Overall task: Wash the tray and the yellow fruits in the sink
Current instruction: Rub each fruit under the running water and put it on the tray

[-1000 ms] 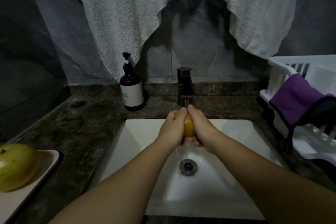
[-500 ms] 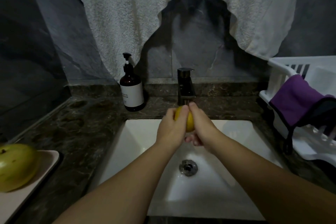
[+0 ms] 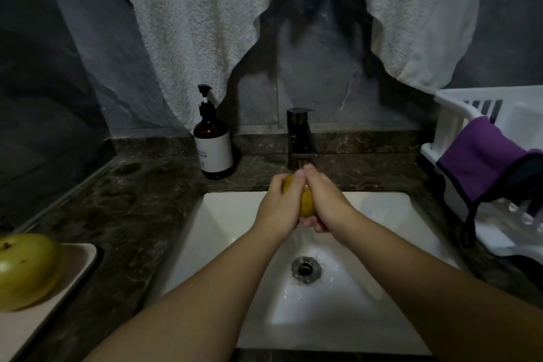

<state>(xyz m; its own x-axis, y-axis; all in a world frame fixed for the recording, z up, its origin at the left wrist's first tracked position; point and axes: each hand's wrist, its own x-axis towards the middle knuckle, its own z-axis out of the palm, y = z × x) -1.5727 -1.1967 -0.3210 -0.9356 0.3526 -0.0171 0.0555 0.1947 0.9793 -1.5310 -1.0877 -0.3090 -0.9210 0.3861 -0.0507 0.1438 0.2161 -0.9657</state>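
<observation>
Dark marble counter runs around a white sink, with a pale towel hanging over the grey wall behind. Far out at nine o'clock a beige tray lies on the counter with a large yellow-green fruit resting on it, well apart from the basin. Toward eleven o'clock a brown pump bottle stands upright near the basin's back edge. At twelve o'clock a dark faucet rises behind the sink, and just beneath its spout both hands meet over the basin. The left hand curls its fingers over the near side of a small yellow fruit, and the right hand presses against the other side, so the fruit is clasped between both palms. Water falls below the hands and splashes around the drain at six o'clock of them. Out at three o'clock a white dish rack sits on the counter, a purple cloth draped over its rim.
</observation>
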